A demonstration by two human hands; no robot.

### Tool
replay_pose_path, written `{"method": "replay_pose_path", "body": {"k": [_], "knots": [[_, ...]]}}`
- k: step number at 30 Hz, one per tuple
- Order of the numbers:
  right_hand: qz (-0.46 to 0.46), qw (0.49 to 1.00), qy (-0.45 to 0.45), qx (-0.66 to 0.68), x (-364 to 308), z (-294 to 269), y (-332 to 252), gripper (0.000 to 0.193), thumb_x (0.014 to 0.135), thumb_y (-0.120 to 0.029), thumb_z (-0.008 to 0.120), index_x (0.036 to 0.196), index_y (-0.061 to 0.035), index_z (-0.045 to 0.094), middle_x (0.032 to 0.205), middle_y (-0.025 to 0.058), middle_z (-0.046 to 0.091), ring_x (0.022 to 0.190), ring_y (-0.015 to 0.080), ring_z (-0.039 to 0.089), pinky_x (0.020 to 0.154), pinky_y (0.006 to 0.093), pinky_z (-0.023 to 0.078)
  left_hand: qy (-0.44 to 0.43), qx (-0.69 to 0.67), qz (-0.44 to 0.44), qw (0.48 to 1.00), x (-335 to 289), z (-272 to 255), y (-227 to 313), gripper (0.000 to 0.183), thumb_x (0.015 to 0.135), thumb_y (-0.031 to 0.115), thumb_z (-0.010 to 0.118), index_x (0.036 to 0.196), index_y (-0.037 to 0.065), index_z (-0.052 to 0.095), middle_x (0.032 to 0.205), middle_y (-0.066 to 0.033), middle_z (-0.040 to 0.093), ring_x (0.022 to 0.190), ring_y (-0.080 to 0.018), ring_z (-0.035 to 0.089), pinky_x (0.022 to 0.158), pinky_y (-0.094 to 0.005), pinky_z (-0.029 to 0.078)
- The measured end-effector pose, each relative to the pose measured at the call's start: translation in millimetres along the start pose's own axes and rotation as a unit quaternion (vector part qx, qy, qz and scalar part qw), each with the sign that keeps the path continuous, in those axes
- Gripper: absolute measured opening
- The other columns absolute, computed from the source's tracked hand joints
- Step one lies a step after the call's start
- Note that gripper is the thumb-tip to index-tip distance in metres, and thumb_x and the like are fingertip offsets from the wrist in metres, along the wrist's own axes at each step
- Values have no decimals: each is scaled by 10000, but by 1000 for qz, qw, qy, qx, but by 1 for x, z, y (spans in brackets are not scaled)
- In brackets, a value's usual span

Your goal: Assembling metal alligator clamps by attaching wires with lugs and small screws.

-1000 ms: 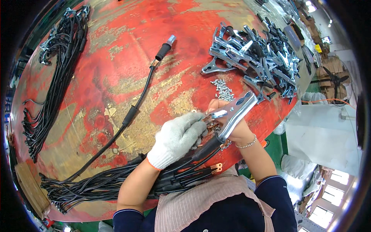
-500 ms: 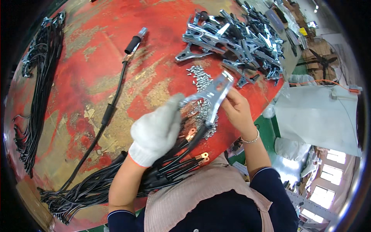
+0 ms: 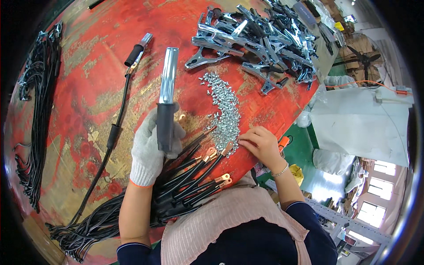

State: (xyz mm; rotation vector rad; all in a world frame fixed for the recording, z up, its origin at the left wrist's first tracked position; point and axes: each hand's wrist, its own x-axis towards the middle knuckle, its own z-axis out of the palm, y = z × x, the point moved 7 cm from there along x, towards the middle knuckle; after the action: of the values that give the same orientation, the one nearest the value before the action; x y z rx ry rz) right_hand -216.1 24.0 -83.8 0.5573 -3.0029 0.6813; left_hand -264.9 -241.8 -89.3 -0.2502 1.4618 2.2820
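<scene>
Closest in, where I stand by the worker, a pale striped apron [image 3: 229, 216] meets a worn red table [image 3: 110, 22]. Along its near edge lies a bundle of black cables [image 3: 104, 216], with copper lugs [image 3: 210, 153] at its right end. Above the bundle, the gloved left hand [image 3: 148, 150] has its fingers wrapped around the black sleeve of a silver clamp [image 3: 167, 101], left of a heap of small silver screws [image 3: 225, 108]. The bare right hand [image 3: 261, 143] is at the heap's lower right edge, thumb and fingertips nearly together; I cannot tell whether they hold anything. I judge the step in hand to be picking out a screw; the next move calls for a fine pinch while the left hand keeps the clamp steady. Farther off, a clamp-ended cable [image 3: 114, 134] lies on the left, with a second cable bundle [image 3: 42, 115] beyond. Farther right are piled clamps [image 3: 265, 46] and, past the table, a dark-bladed fan [image 3: 365, 58].
</scene>
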Motion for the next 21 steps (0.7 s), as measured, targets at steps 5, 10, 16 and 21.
{"method": "replay_pose_path", "body": {"k": [5,10,16,21], "knots": [[-45,998,31,-11,14,-10,-3,157,707,-123,786,848,-115,718,802,29,641,739,197,615,653,309,506,37,-4,-14,999,-4,4,-3,389,969,194,512,1306,3,479,764,-66,633,484,-91,536,419,-205,383],[-48,980,151,121,65,-36,-52,181,669,-99,801,829,-130,722,791,32,644,726,193,614,623,300,491,33,112,-28,993,-6,2,-5,454,958,111,469,1381,-34,387,866,-56,624,679,-97,589,597,-239,501],[-153,960,184,143,110,-21,-106,238,624,-35,831,835,-75,730,756,42,605,658,176,561,571,276,440,5,148,4,989,-12,13,9,376,955,104,447,1315,-2,452,787,-57,621,561,-85,566,510,-234,484],[-159,963,178,123,120,-18,-121,240,623,-68,834,836,-98,727,710,34,564,628,194,542,542,306,426,2,135,-20,991,-15,13,15,363,951,89,480,1298,-15,489,815,-34,598,658,-64,550,550,-226,464]]}}
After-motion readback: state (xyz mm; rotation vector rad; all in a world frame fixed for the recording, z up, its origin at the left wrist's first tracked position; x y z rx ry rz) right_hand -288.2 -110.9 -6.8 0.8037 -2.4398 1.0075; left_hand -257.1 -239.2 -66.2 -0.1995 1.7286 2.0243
